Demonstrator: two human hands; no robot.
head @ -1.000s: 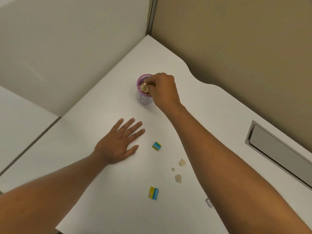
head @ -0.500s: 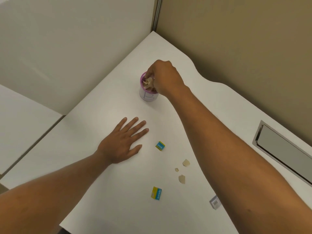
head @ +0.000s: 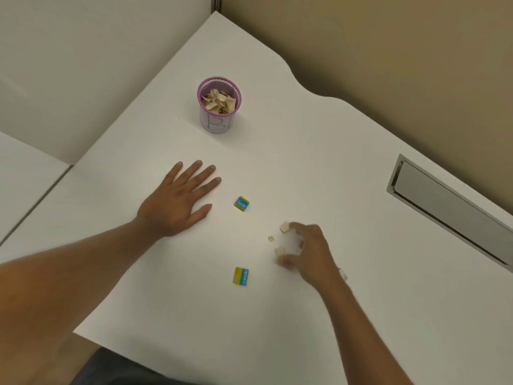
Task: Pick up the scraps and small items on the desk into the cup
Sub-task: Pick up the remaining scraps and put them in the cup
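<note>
A purple-rimmed cup (head: 219, 126) stands at the back of the white desk (head: 305, 168), full of beige paper scraps. Three small beige scraps lie at the middle right: one (head: 284, 226) at my right index fingertip, a tiny one (head: 271, 238), and one (head: 279, 250) by my thumb. My right hand (head: 308, 252) hovers over them, blurred, fingers curled apart, holding nothing. Two blue-and-yellow small boxes lie on the desk, one (head: 241, 203) near my left hand, one (head: 240, 276) nearer me. My left hand (head: 177, 201) lies flat, fingers spread. A small white item (head: 343, 274) peeks out beside my right wrist.
A grey metal cable hatch (head: 449, 209) is set into the desk at the right. Partition walls close the back and left. The desk's front edge runs diagonally at the lower left.
My right hand has left the cup and swung back toward me, down to the beige scraps at the middle right. The scraps it held are in the cup. My left hand stays flat.
</note>
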